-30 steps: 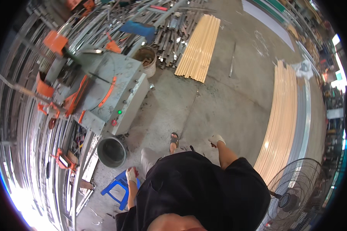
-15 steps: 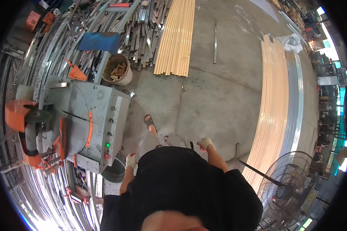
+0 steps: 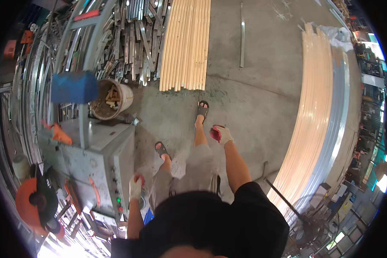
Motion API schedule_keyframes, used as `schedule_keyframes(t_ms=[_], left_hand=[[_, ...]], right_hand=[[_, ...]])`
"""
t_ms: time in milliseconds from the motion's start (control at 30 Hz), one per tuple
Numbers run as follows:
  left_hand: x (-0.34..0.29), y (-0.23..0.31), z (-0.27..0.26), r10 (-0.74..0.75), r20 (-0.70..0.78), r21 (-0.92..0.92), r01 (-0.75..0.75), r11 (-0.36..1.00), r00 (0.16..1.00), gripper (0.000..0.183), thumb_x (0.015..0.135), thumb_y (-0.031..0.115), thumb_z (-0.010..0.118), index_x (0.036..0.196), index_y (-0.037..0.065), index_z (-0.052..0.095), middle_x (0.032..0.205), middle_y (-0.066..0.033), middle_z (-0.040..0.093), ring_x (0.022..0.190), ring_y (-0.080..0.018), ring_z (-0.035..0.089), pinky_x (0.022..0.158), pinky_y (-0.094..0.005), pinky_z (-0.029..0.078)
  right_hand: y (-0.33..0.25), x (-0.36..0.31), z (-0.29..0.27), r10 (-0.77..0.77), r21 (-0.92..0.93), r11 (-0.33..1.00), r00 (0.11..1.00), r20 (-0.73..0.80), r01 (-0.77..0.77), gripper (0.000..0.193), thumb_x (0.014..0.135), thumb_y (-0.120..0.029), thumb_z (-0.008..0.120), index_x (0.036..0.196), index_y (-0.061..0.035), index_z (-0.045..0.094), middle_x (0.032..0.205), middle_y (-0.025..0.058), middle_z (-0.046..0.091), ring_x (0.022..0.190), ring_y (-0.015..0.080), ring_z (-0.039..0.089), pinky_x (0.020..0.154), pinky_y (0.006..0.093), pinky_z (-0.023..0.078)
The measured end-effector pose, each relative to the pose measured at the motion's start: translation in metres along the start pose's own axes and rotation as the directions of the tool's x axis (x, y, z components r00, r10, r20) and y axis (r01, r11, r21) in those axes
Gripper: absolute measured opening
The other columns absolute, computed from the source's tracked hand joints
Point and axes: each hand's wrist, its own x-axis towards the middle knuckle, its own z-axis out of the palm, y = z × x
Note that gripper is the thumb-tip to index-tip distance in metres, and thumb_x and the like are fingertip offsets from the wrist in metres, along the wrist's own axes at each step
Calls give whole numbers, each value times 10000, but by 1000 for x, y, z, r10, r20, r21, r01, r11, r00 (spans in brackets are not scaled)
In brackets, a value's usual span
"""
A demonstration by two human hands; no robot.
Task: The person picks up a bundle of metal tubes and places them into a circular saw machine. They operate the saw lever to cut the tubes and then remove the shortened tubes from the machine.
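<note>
The grey machine (image 3: 124, 163) stands just to the left of the left hand (image 3: 136, 187), its green lamp (image 3: 118, 200) lit; whether they touch cannot be told. The two hands are well apart, both in pale gloves with red on them. The right hand (image 3: 221, 134), farther forward, has its fingers curled; the left is blurred, and whether either holds anything cannot be told. Ahead of both lies a bundle of yellow strips (image 3: 185, 47) on the concrete floor (image 3: 262, 107), with metal offcuts (image 3: 135, 47) left of it. A bucket (image 3: 125, 99) of small pieces stands ahead of the left hand. Long cream strips (image 3: 311, 99) lie well to the right of the right hand.
</note>
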Motion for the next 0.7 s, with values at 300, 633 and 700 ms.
schedule_keyframes(t_ms=[300,633,700], left_hand=[[-57,-68,101,-411,-81,299,416,859,908,258,940,177,630,1115,-2,695,928,-85,701,832,-168,688,739,-316,579],[-46,3,185,-668,-272,232,721,653,692,299,924,173,638,1151,-15,688,1056,-115,704,871,-202,711,779,-336,598],[-34,17,191,-677,-280,221,732,644,681,300,924,176,638,1151,-14,688,1066,-116,702,870,-204,711,785,-338,599]], right_hand=[[-11,448,60,188,493,861,979,-77,-126,244,988,-233,646,1152,-54,626,1028,106,683,948,336,707,864,528,602],[23,607,84,157,833,553,981,-117,11,264,1053,-384,540,1188,-191,659,1288,53,671,1167,308,628,995,534,508],[30,612,77,100,857,515,992,-74,12,296,1044,-420,550,1194,-192,664,1290,57,671,1178,316,625,989,536,511]])
